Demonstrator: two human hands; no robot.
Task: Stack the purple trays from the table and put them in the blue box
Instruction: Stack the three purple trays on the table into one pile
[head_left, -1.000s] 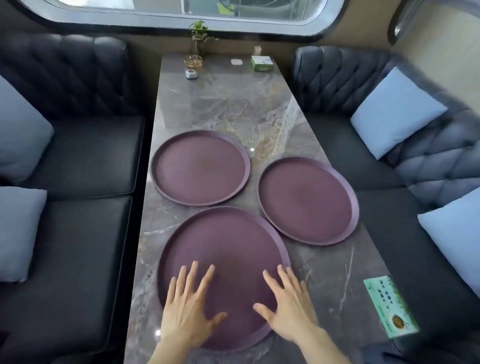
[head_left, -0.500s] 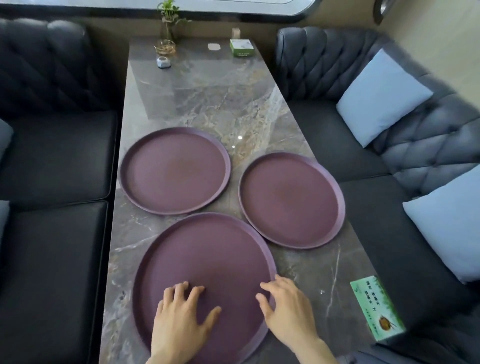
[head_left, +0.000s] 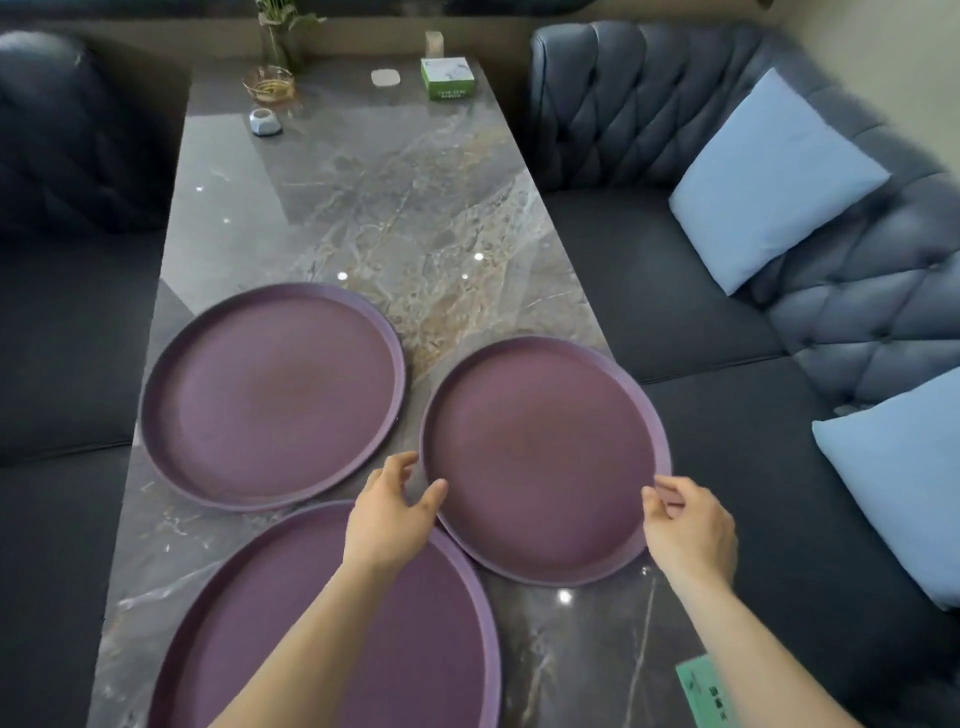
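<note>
Three round purple trays lie flat on the marble table (head_left: 415, 208). The far left tray (head_left: 270, 395) and the large near tray (head_left: 441, 649) are untouched. My left hand (head_left: 395, 512) grips the left rim of the right tray (head_left: 540, 457), thumb inside the rim and fingers outside it. On that tray's right rim my right hand (head_left: 688, 525) is closed, fingers curled over the edge. My left forearm crosses above the near tray. No blue box is in view.
At the table's far end stand a green tissue box (head_left: 448, 78), a glass dish (head_left: 268, 83), a small white holder (head_left: 265, 122) and a plant vase (head_left: 280, 36). A green card (head_left: 701, 691) lies near right. Dark sofas with pale blue cushions (head_left: 774, 176) flank the table.
Both hands left the large near tray, moved forward and right, and closed on the two sides of the right tray's rim. The view shifted closer.
</note>
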